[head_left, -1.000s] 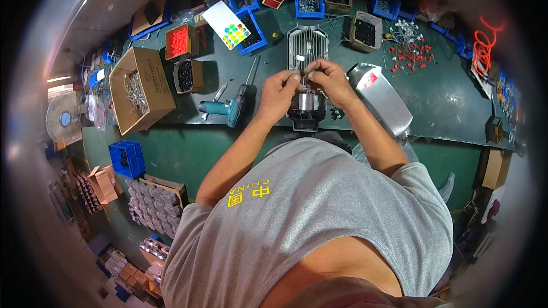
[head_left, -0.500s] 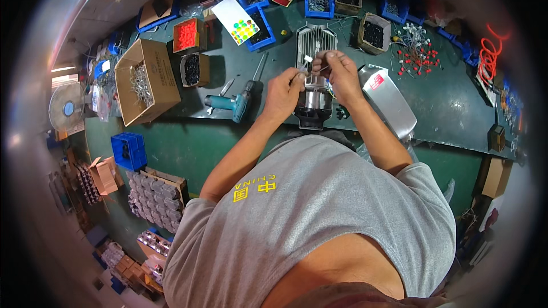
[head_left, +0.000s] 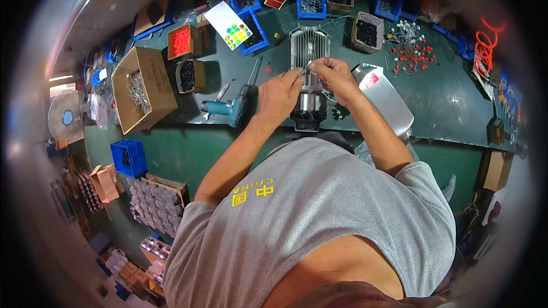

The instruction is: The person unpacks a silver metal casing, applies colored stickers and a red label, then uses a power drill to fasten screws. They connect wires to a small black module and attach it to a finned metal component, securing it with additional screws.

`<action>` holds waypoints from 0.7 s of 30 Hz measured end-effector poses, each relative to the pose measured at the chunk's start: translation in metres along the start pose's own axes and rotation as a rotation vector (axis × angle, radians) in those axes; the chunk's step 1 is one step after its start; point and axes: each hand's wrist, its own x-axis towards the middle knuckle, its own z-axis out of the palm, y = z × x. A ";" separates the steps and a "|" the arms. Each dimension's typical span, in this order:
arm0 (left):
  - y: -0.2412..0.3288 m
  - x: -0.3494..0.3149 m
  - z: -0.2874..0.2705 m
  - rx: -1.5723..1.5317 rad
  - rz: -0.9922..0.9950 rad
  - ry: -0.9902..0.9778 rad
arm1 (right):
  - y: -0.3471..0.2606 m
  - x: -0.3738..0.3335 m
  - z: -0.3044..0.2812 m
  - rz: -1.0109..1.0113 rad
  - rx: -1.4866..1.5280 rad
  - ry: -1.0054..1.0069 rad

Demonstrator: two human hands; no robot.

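My left hand (head_left: 278,98) and my right hand (head_left: 338,80) are pinched close together, fingertips almost meeting. Between them is a small pale piece, too small to name and mostly covered by the fingers. Both hands are above a metal housing (head_left: 310,44) with long cooling fins, lying on the bench. A shiny metal cylinder (head_left: 309,102) shows in its near part, with a black end piece (head_left: 307,120) nearest me. Thin coloured wires lie by my right wrist. Beside my right forearm rests a smooth silver cover (head_left: 389,102) bearing a red label.
A teal power drill (head_left: 228,109) and a cardboard box (head_left: 144,88) of wire parts lie left. Small boxes of red caps (head_left: 181,41) and black parts (head_left: 186,76) stand near them. Blue bins (head_left: 311,3) line the back. Red-and-white-tipped wires (head_left: 408,51) are heaped right.
My right hand has come lower and nearer the left, and the fingertips have closed together. The white connector seen between them earlier is now mostly hidden. The whole view has shifted slightly.
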 end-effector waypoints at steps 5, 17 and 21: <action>-0.006 -0.001 0.004 -0.064 -0.169 -0.157 | -0.001 0.000 -0.009 0.169 0.176 -0.068; -0.008 0.008 0.007 -0.237 -0.238 -0.203 | 0.011 0.025 -0.034 0.072 -0.048 0.006; -0.006 0.010 0.009 -0.221 -0.285 -0.243 | 0.015 0.031 -0.042 0.094 0.001 0.010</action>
